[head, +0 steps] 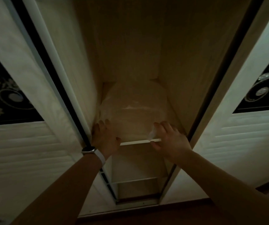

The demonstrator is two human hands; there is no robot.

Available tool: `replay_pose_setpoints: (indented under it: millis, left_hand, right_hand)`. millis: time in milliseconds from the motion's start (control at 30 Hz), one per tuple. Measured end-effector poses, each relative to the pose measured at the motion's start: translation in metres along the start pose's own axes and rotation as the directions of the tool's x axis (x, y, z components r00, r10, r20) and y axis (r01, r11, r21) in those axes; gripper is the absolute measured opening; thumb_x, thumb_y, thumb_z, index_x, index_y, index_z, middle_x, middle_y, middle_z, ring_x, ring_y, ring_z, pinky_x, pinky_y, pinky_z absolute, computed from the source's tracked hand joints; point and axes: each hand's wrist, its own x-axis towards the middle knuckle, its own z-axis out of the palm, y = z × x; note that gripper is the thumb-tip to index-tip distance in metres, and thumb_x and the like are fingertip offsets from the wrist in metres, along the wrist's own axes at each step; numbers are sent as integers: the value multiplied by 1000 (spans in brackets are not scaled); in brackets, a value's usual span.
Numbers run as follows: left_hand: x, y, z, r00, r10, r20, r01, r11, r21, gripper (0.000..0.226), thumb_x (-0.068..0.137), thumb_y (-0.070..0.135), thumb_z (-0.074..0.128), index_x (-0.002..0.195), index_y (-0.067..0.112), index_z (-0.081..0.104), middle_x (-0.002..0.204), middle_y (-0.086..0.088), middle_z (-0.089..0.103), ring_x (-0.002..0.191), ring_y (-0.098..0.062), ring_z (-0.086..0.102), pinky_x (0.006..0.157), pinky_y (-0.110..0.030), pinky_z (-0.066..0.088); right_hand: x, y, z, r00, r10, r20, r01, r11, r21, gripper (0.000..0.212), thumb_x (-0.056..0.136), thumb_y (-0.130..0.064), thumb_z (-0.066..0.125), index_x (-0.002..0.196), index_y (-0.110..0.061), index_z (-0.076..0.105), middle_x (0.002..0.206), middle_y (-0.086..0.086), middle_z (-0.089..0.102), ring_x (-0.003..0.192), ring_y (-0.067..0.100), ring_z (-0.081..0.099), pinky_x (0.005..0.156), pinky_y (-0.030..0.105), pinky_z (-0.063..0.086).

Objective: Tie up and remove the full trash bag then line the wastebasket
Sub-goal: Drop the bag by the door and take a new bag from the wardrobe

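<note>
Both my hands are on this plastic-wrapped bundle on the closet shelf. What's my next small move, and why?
Probably ease the bundle toward you over the shelf edge. Your left hand lies flat against its left side, your right hand seems to pinch plastic at its front right, and it fills the shelf nearly wall to wall, leaving little room to lift.

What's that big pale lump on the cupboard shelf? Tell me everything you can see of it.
It is a large plastic bag, pale, translucent, rounded and bulging as if stuffed; the dim light hides its contents. A glossy crease runs across its front. It sits on a white-edged shelf inside the wardrobe, filling nearly its width. The left hand lies flat on its left side; the right hand grips its lower right corner, where the film crumples.
</note>
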Motion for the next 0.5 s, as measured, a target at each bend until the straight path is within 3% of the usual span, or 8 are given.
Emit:
replay_pose_setpoints:
  millis: [167, 300, 400, 500]
  left_hand:
    - [5, 5, 9, 998, -68, 1, 67, 992, -107, 79, 92, 31, 54, 150, 0, 10, 147, -27, 33, 134, -40, 34, 109, -46, 30]
    - [7, 3, 11, 996, -51, -71, 47, 997, -63, 54, 90, 23, 53, 137, 1, 39, 126, -24, 53, 116, -38, 51, 91, -44, 43]
    - [0, 0, 16, 990, 24, -139, -39, 994, -103, 25, 89, 18, 54, 109, 3, 58, 107, -20, 59, 101, -36, 55, 77, -40, 44]
    - [-14, -3, 21, 971, 100, -217, -143, 971, -194, 16, 87, 12, 60, 99, 1, 63, 97, -20, 61, 90, -37, 57, 69, -38, 44]
  right_hand:
    - [8, 5, 34, 999, 9, 39, -10, 1000, 20, 55, 86, -50, 56, 130, -27, 33, 128, 0, 50, 111, 20, 53, 74, 37, 53]
    - [12, 12, 53, 995, -11, 104, 10, 1000, 16, 47, 91, -43, 50, 130, -20, 43, 127, 3, 52, 114, 23, 49, 81, 39, 48]
    - [11, 13, 58, 997, -70, 28, 68, 995, 73, 33, 89, -35, 55, 116, -17, 59, 111, 5, 61, 104, 26, 55, 76, 40, 51]
    - [9, 12, 56, 992, -86, -90, 96, 989, 108, 16, 87, -26, 62, 94, -13, 68, 91, 7, 65, 86, 29, 62, 63, 39, 54]
